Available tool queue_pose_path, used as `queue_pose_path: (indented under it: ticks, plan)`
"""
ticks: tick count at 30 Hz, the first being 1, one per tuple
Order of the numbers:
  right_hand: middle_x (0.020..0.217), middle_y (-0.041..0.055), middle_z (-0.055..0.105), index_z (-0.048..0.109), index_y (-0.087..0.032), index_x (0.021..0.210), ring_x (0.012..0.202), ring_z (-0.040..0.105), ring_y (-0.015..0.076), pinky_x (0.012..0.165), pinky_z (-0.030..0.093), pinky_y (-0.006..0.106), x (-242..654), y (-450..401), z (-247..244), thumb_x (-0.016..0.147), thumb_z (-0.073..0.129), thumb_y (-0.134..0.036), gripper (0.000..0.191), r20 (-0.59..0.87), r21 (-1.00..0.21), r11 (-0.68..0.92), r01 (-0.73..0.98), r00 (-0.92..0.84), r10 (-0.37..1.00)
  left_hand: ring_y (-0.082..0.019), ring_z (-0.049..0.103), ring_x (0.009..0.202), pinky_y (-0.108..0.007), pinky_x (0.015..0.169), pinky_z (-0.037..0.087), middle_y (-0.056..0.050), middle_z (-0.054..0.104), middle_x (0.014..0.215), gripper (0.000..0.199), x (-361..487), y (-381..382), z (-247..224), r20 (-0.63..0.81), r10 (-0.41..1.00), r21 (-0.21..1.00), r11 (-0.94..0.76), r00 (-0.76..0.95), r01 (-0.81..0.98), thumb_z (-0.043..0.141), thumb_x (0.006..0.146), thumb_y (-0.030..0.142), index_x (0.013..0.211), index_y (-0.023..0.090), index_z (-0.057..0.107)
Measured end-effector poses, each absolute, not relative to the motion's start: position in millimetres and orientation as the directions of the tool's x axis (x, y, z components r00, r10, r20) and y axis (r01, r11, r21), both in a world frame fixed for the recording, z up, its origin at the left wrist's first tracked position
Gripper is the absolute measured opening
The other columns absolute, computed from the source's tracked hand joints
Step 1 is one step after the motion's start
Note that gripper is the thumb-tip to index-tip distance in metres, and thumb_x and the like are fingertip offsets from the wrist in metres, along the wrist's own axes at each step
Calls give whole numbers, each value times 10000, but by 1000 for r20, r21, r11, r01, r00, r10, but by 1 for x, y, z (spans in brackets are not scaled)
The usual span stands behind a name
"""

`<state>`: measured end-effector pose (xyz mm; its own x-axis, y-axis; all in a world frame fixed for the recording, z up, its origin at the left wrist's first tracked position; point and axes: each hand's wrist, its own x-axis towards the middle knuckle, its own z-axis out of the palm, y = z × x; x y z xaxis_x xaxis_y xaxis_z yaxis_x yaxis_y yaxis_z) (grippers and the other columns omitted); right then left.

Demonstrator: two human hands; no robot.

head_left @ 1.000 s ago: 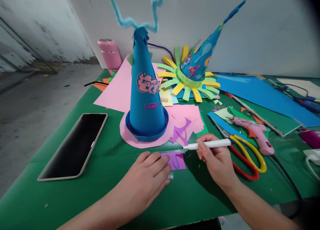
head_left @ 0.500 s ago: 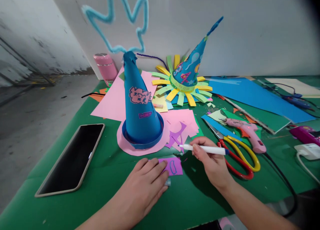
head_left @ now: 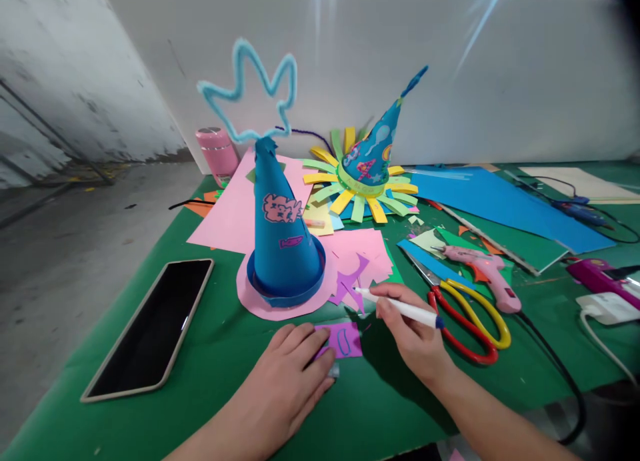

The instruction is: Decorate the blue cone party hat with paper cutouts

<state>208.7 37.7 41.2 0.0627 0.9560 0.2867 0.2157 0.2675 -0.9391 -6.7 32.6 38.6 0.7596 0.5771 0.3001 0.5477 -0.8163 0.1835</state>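
Observation:
My left hand (head_left: 295, 371) lies on the green table with its fingers resting flat over the left part of a small purple paper piece (head_left: 354, 341). A blue curved outline is drawn on the paper's uncovered part. Beside my left thumb pokes out a small greyish-blue object (head_left: 334, 369), mostly hidden. My right hand (head_left: 417, 341) is closed on a white marker (head_left: 407, 310) with a dark blue end. The uncapped tip points left, above purple scraps (head_left: 353, 281) and clear of the paper piece. Behind my left hand stands a blue cone hat (head_left: 283, 261) with a pink brim.
Left lies a phone (head_left: 153, 327). Red-and-yellow scissors (head_left: 463, 321) and a pink glue gun (head_left: 483, 261) with its cable are on the right. Farther back are a decorated hat (head_left: 373, 157), a pink bottle (head_left: 219, 155) and blue sheets (head_left: 500, 197). A white charger (head_left: 607, 307) sits far right.
The view has tilted up slightly. My right hand has turned the marker, so its dark blue end sits lower. My left hand stays on the purple paper piece.

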Motion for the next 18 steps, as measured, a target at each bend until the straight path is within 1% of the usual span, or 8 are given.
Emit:
queue_pose_path:
  ticks: [4,8,11,15,18]
  plan:
    - [735,19,610,597,-207,945,629,558,152,591,460,274,208,37,44,843,512,-200,134,412,-853,385,352,1,911,-252,518,1006,-422,847,438,-72,602,1127,244,-7,32,40,288,588,193,-809,756,556,422,893,236,1077,214,579]
    - [834,47,621,579,-226,1024,726,583,183,650,476,310,205,42,41,849,479,-149,216,467,-774,451,445,-82,881,-249,531,1009,-424,852,446,-84,604,1116,244,-8,31,40,315,592,196,-805,742,559,424,888,234,1076,215,579]
    - [899,60,612,547,-237,1089,807,581,197,703,479,325,204,45,38,857,460,-142,265,455,-743,450,496,-118,883,-242,532,1009,-410,855,454,-96,601,1113,252,-10,32,40,323,587,205,-809,743,550,417,889,233,1084,209,576]
    - [1000,54,615,521,-248,1123,936,564,195,823,448,326,205,43,37,870,457,-151,278,410,-752,411,515,-124,904,-242,543,985,-403,837,472,-115,592,1111,258,-12,32,41,334,577,214,-816,745,537,414,887,224,1096,188,561]
    - [1013,56,617,516,-240,1130,926,572,193,812,452,318,205,39,37,879,462,-190,263,364,-802,353,482,-75,928,-227,550,971,-381,831,477,-118,585,1112,255,-14,31,41,366,597,255,-802,713,540,400,891,220,1094,178,550]
